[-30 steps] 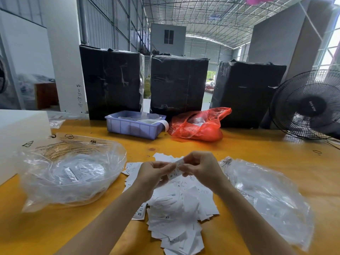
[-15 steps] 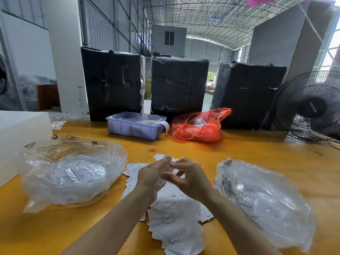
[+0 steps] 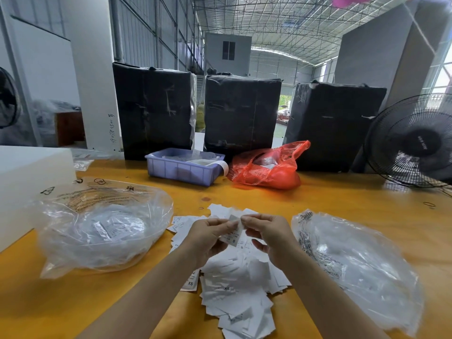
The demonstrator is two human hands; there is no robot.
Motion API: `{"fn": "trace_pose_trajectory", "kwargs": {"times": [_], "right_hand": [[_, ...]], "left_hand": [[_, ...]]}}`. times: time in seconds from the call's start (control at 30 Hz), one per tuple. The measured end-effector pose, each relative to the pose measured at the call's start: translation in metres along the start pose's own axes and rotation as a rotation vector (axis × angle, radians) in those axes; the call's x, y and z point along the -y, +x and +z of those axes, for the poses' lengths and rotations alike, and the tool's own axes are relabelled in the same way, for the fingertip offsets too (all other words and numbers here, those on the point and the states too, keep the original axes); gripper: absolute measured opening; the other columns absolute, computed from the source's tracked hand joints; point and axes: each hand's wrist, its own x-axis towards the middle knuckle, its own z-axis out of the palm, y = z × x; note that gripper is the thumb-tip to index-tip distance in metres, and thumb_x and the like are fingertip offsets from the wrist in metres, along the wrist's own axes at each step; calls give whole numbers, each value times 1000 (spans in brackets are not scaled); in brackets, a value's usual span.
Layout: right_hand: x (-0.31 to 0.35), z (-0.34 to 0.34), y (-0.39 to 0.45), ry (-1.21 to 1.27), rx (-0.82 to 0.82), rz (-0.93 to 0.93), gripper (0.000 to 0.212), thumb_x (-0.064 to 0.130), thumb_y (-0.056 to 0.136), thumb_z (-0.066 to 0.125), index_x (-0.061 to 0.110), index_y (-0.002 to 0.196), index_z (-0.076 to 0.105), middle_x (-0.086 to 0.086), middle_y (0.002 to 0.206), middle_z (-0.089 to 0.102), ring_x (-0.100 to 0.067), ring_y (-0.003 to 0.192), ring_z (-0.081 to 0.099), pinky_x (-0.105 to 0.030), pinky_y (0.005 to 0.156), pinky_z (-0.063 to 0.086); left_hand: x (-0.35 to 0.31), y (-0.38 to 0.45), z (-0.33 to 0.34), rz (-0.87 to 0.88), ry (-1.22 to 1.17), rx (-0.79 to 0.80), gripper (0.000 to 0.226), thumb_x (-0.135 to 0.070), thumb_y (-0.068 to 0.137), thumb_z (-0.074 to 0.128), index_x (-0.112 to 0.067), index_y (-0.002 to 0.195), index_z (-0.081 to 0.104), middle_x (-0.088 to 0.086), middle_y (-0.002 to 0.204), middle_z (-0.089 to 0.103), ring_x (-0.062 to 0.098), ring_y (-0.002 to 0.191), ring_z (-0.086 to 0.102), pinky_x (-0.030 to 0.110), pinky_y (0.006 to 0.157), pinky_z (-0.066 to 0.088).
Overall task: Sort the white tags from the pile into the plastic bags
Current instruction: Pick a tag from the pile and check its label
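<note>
Dangling white tag [image 3: 232, 234] (marked S)

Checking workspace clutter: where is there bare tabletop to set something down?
Bare table between the red bag, the fan and the right plastic bag; also near-left below the left plastic bag. Crowded: the tag pile between the bags.

We see two bare forearms coming up from the bottom edge, each ending in a bare hand: our left hand [image 3: 208, 237] and our right hand [image 3: 270, 234]. No sleeve reaches into view on either arm; both are uncovered from the lower edge to the wrist. We wear no gloves, and no watch, bracelet or band shows at either wrist. Our fingers [image 3: 252, 219] carry no rings that we can make out, and the nails look short and plain.
</note>
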Motion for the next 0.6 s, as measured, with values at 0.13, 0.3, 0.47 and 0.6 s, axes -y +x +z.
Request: {"fn": "trace_pose_trajectory", "kwargs": {"times": [0.13,0.3,0.47,0.6], "right_hand": [[13,-7,-7,-169,15,-118,8,10,85,66,12,78,69,-1,71,68,-13,63,57,-25,62,43],[60,-79,-5,-729,-34,-183,13,10,87,65,4,76,69,-4,61,71,-10,45,62,-17,40,43],[42,-161,6,-1123,-52,248,16,-16,78,60,-10,64,54,-23,53,58,-27,39,55,-29,46,46],[24,-161,16,-1279,-143,296,29,2,76,75,8,63,49,-6,50,47,-15,39,42,-19,42,35]], "left_hand": [[-14,1,-10,98,197,-55,9,-13,76,76,-11,76,67,3,66,65,14,64,57,21,54,46],[-59,6,-85,398,700,-565,10,-18,80,73,-9,78,68,8,75,67,17,68,58,25,59,45],[-63,3,-153,252,1059,-845,15,6,85,55,-2,86,67,18,91,66,34,84,62,37,70,51],[-54,7,-159,161,1321,-972,23,8,88,48,5,105,64,22,101,65,37,90,62,39,71,50]]}}
